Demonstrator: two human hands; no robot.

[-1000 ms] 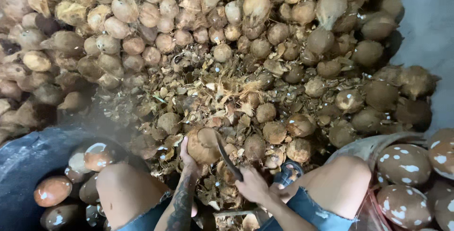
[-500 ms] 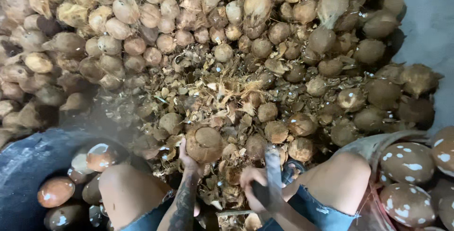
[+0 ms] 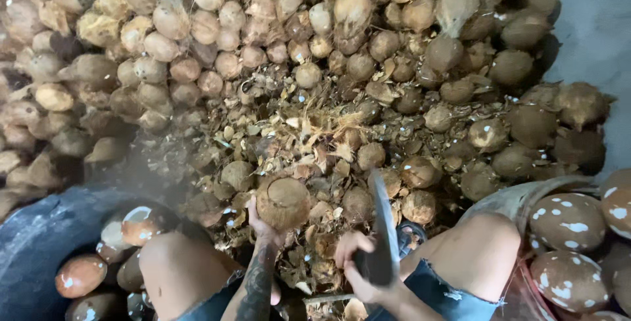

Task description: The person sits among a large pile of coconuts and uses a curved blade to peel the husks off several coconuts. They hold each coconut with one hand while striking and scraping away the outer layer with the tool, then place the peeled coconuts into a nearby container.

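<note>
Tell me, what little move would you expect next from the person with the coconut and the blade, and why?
Probably a downward chop onto the coconut. The left hand props it up from below, over the shell scraps, while the right hand grips the blade raised just beside it, not touching it.

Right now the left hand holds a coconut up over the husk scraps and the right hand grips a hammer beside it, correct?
Not quite. In the head view the right hand grips a long flat blade, not a hammer. The left hand does hold the coconut over the husk scraps.
</note>
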